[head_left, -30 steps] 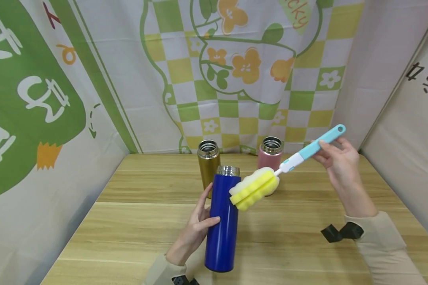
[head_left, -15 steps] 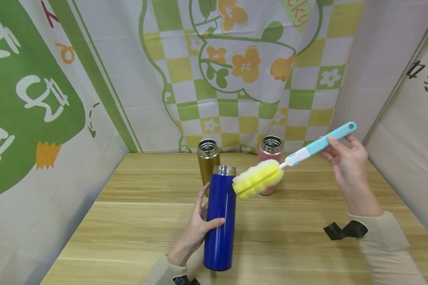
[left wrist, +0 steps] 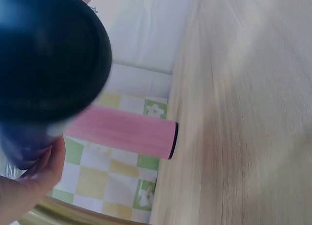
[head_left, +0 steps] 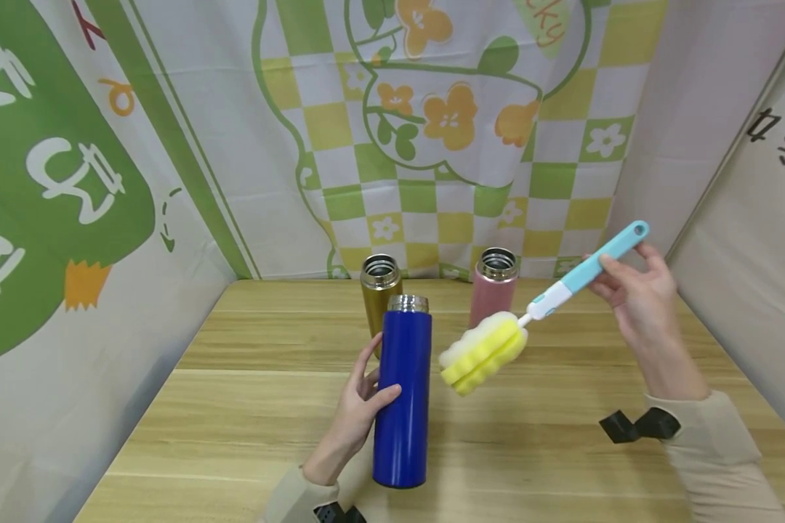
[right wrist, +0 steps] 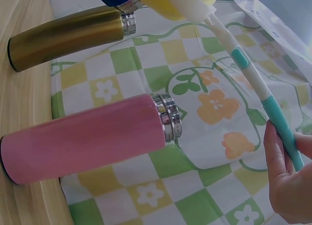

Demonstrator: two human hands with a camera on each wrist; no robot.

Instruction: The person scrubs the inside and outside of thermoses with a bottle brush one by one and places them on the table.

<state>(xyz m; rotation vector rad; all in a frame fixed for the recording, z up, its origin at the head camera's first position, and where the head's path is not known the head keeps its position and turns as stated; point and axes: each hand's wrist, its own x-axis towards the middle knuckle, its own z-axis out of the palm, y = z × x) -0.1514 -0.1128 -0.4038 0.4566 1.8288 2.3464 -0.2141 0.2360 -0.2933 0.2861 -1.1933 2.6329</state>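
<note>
A tall blue thermos flask [head_left: 402, 407] with a bare steel neck is gripped by my left hand [head_left: 355, 414], fingers behind it and thumb across its front. Its dark base [left wrist: 48, 59] fills a corner of the left wrist view, raised off the table and slightly tilted. My right hand [head_left: 642, 298] pinches the turquoise handle of a bottle brush [head_left: 602, 265]. The brush's yellow and white sponge head [head_left: 484, 352] slants down to the left, to the right of the flask and apart from it in the head view. Inside the blue flask I cannot see.
Behind the blue flask stands a gold thermos flask [head_left: 381, 290], uncapped and partly hidden. A pink thermos flask [head_left: 493, 294], also uncapped, is upright behind the brush. The wooden table [head_left: 268, 428] ends at a patterned cloth backdrop [head_left: 432, 211].
The brush has shifted right, and its sponge head rose and then dipped, separating from the blue flask in view. The blue flask has moved slightly left and up in my left hand.
</note>
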